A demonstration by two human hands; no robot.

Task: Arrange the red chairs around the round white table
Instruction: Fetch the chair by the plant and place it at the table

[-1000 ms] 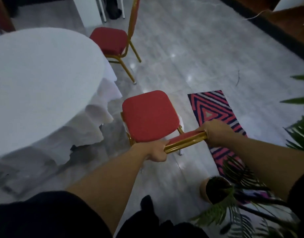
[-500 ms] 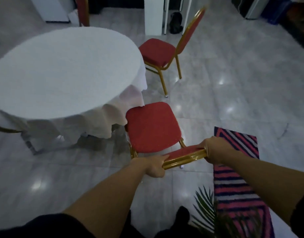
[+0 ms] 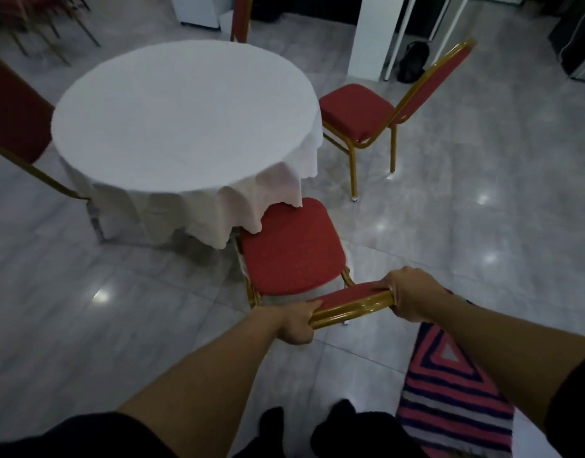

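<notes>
L hand (image 3: 296,322) fingers curled tight on backrest top rail, L end | R hand (image 3: 413,294) clamped on R end | held red chair (image 3: 289,247) seat front just under cloth hem of round white table (image 3: 185,117) | 2nd chair (image 3: 359,110) at table's R, 3rd (image 3: 13,117) at L, 4th back (image 3: 241,16) behind | striped rug (image 3: 456,388) by my R foot

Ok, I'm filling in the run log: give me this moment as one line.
left hand: grips chair backrest | right hand: grips same | chair seat: front edge under tablecloth | table: three other chairs around
</notes>
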